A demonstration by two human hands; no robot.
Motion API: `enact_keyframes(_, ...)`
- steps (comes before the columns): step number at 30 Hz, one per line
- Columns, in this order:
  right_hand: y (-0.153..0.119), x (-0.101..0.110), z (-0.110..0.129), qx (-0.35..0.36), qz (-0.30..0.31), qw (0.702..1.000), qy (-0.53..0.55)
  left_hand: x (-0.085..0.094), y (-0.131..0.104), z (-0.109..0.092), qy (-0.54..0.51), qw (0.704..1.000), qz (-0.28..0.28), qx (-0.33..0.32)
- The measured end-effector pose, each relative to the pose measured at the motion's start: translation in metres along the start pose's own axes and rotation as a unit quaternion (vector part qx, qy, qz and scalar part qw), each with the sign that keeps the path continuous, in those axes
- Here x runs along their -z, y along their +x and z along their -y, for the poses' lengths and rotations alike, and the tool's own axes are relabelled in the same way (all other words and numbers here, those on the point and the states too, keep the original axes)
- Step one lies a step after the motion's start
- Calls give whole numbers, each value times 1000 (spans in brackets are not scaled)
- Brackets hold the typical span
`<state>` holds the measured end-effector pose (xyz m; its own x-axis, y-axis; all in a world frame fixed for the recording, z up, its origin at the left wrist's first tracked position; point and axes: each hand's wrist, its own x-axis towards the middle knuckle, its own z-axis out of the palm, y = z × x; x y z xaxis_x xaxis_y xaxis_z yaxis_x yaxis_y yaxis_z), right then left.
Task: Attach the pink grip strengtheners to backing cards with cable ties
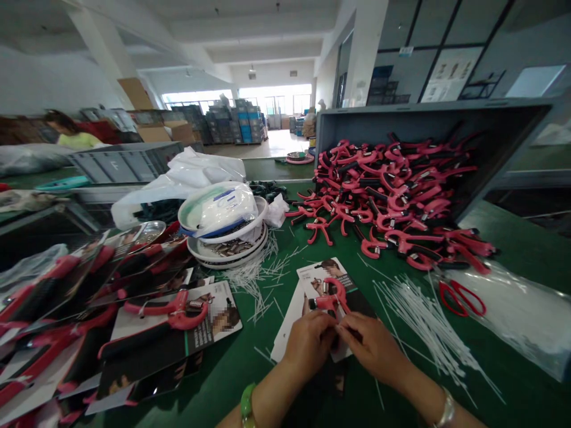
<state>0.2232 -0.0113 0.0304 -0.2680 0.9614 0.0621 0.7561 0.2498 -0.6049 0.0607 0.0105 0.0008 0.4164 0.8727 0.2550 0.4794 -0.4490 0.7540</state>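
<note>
A pink and black hand grip exerciser (336,290) with a small spring lies on a printed backing card (307,274) in front of me. My left hand (311,337) is closed around the lower part of the hand grip, over the card. My right hand (371,343) is closed in a pinch, its fingertips meeting the left ones at the tool's black handle. Whatever sits between the right fingertips is hidden. More cards lie beneath this one. To my right is a loose bundle of white cable ties (426,327). Carded hand grips (176,312) are piled on my left.
A tipped grey crate (435,108) spills many loose hand grips (392,196) onto the green table. Red-handled scissors (461,298) lie by a clear plastic bag (526,309). Stacked white bowls (227,252) and more cable ties (250,279) stand ahead. Another person (74,131) is at far left.
</note>
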Motion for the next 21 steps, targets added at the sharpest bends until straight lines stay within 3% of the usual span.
enact_keyframes(3,1,-4,2,-25,-16,999,-12,-2,0,0,-5,1000,-12,-7)
enact_keyframes(7,1,-6,1,-40,6,997,-59,-4,0,0,7,1000,-9,-5)
enact_keyframes(12,1,-9,-2,-9,-14,996,-92,-4,0,-2,1,1000,-6,10)
enact_keyframes(18,-3,-16,-17,98,-114,986,-76,-2,2,-12,62,997,2,52)
enact_keyframes(21,-8,-19,-26,108,-183,972,-96,2,5,-13,69,993,11,91)
